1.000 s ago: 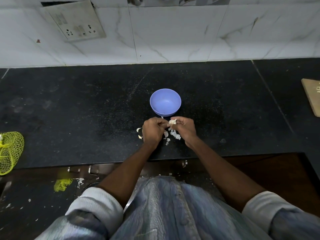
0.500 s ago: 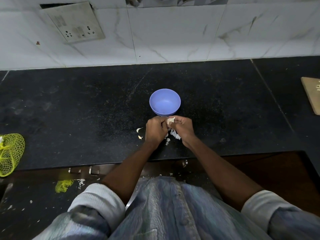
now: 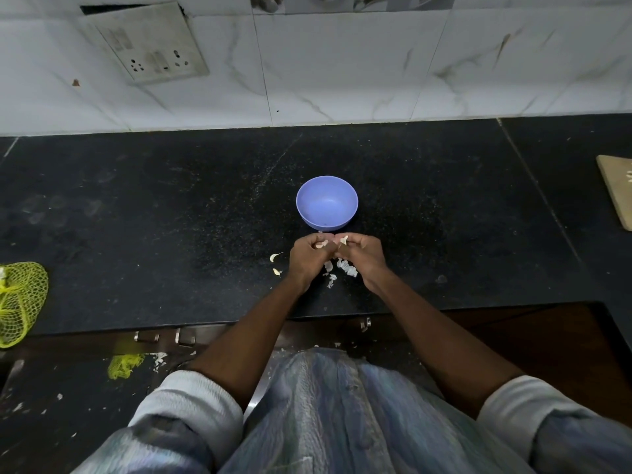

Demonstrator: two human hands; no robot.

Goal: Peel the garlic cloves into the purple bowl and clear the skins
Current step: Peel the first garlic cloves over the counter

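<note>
The purple bowl [image 3: 327, 202] stands on the black counter, and nothing shows inside it. Just in front of it my left hand [image 3: 307, 260] pinches a garlic clove [image 3: 320, 244] in curled fingers. My right hand [image 3: 360, 256] pinches a pale strip of garlic skin [image 3: 343, 239] beside it, a small gap between the two. Loose skins [image 3: 342, 270] lie on the counter under and between my hands. Two small pale garlic pieces [image 3: 275, 263] lie left of my left hand.
A yellow mesh bag [image 3: 18, 302] hangs over the counter's front edge at far left. A wooden board [image 3: 617, 189] sits at the right edge. A socket plate [image 3: 150, 42] is on the tiled wall. Scraps litter the floor at lower left.
My hands, pressed together over the clove before, have drawn slightly apart, the right hand pulling a strip of skin away. The bowl has not moved.
</note>
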